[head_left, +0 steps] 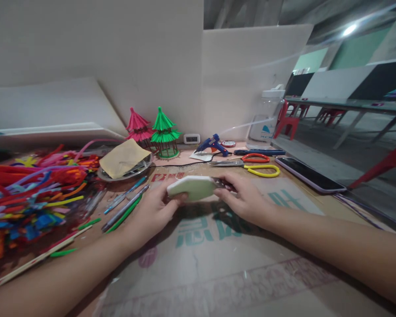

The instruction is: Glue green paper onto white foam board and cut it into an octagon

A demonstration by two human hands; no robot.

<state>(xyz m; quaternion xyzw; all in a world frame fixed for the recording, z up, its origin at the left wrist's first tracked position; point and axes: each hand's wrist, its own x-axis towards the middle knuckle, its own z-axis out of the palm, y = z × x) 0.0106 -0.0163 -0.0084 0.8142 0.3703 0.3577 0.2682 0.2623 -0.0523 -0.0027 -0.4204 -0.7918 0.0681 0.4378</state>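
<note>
A thin, many-sided piece of board, pale green on its face with a white edge, is held tilted above the cardboard sheet. My left hand is closed on its left end, with the thumb across the green face. At the opposite end my right hand is pinched around a small dark object, which meets the board's right edge. The fingers cover most of that object, so its kind is unclear.
Left lie heaped colourful pipe cleaners, pens and a metal plate. Behind are pink and green pagoda models, a glue gun, scissors, a water bottle and a phone.
</note>
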